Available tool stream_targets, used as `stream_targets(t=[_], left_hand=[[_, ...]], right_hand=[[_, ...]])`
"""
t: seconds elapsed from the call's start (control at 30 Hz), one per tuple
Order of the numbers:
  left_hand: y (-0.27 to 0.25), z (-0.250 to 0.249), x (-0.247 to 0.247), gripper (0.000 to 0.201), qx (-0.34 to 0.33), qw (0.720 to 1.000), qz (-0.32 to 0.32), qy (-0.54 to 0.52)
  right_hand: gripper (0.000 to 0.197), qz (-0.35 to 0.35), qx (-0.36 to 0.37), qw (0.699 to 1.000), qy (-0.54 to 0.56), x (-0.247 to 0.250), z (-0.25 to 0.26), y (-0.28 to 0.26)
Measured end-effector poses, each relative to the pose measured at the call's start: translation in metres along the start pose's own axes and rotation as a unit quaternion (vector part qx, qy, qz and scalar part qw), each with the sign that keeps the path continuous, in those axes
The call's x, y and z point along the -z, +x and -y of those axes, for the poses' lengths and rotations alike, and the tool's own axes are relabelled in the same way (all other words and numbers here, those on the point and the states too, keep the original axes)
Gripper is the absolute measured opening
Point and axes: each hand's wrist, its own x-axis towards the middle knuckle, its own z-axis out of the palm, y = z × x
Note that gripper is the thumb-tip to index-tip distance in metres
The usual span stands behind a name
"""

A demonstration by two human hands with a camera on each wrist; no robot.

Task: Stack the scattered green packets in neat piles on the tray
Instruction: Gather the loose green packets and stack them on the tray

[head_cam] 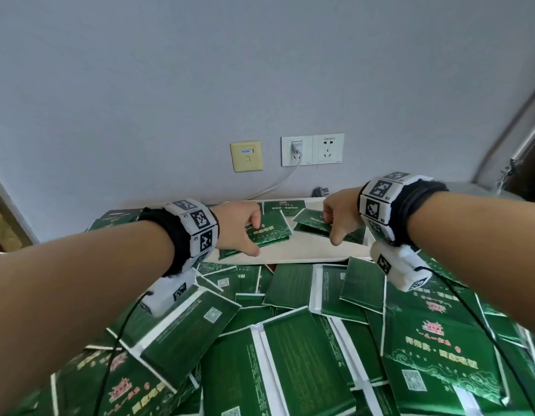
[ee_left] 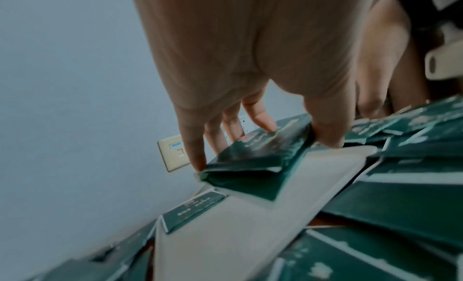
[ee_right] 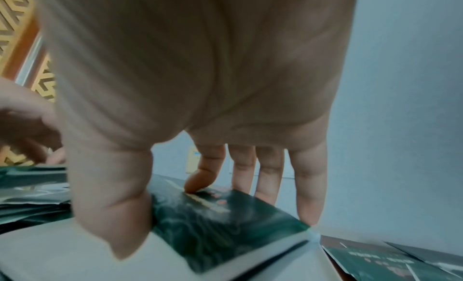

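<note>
Two small piles of green packets sit on the white tray (head_cam: 302,250), which lies at twelve o'clock from the person, against the wall. The left pile (head_cam: 267,232) is held by the left hand (head_cam: 237,225), thumb on its near edge and fingers along the far edge, squaring it up. The right pile (head_cam: 315,225), at about one o'clock, is gripped the same way by the right hand (head_cam: 341,216), thumb on the near edge, index fingertip pressing the top and the other fingers behind the far edge. Both hands are closed around their piles. Each pile looks only a few packets high, though blur in the wrist views makes the count uncertain. One more packet (head_cam: 285,205) lies flat at the tray's far edge, not in either pile.

The job seems barely begun. From five to seven o'clock the near surface is buried under a heap of loose packets (head_cam: 290,340), overlapping at all angles, some face up, some showing their backs. Nearly all of these have yet to reach the tray.

On the wall beyond are a beige wall plate (head_cam: 246,156) and white sockets (head_cam: 312,149).
</note>
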Motion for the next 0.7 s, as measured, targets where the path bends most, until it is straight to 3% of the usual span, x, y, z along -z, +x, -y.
stream_targets(t=[0.17,0.4,0.5,0.7], left_hand=[[0.038,0.022,-0.001,0.047,0.011,0.996,0.027,0.084],[0.1,0.055,-0.022,0.058,0.024,0.992,0.078,0.099],[0.112,0.061,-0.032,0.069,0.023,0.99,0.089,0.11],[0.111,0.059,-0.047,0.066,0.009,0.983,0.112,0.143]], right_hand=[[0.051,0.021,0.02,0.998,-0.054,-0.003,0.01,0.043],[0.05,0.021,0.063,0.991,-0.115,-0.007,0.036,0.1],[0.058,0.025,0.061,0.989,-0.131,-0.013,0.038,0.11],[0.069,0.007,0.047,0.996,-0.082,-0.028,0.039,0.105]])
